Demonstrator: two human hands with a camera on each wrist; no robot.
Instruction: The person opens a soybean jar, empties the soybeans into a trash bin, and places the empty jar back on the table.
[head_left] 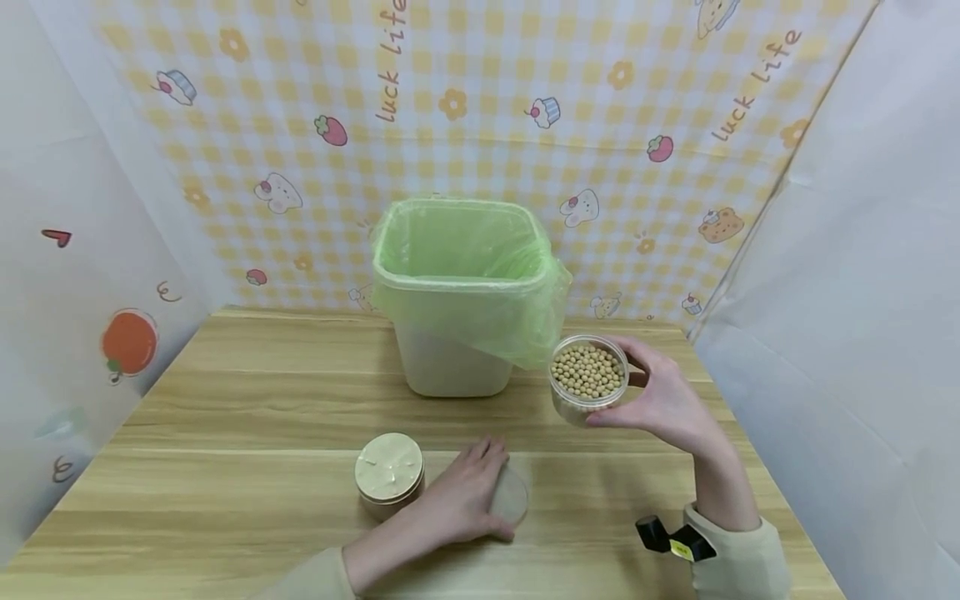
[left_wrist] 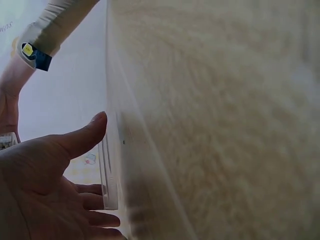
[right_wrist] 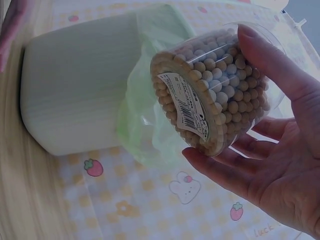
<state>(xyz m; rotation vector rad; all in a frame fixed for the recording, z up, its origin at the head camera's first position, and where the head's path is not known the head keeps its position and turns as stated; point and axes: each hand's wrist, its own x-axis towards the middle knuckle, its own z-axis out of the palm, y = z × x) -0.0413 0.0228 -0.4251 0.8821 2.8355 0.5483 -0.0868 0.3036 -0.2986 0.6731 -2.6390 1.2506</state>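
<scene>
The right hand (head_left: 663, 392) has hold of a clear jar (head_left: 577, 412), its thumb on the near side and its fingers curved round the far side. The jar is nearly full of round beige beans (head_left: 587, 371), and its open top faces up. It hangs above the right part of the table (head_left: 247, 392), and the right wrist view shows a white printed label (right_wrist: 186, 105) on its base. Just to the left and farther off stands a white bin (head_left: 450, 358), lined with a pale green bag (head_left: 517, 321) that folds over the rim and hangs loosest on the right. Whether the jar touches the bag cannot be told.

The left hand (head_left: 467, 498) is low at the near middle of the table, spread wide and holding nothing up. Its thumb lies at the near edge of a clear round lid (head_left: 513, 498) and its fingers reach toward the far edge; how firmly they touch it cannot be told. The lid lies flat on the table. Just left of this hand stands a round pot (head_left: 389, 468) with a cream top. A yellow checked cloth (head_left: 495, 133) hangs behind the bin
</scene>
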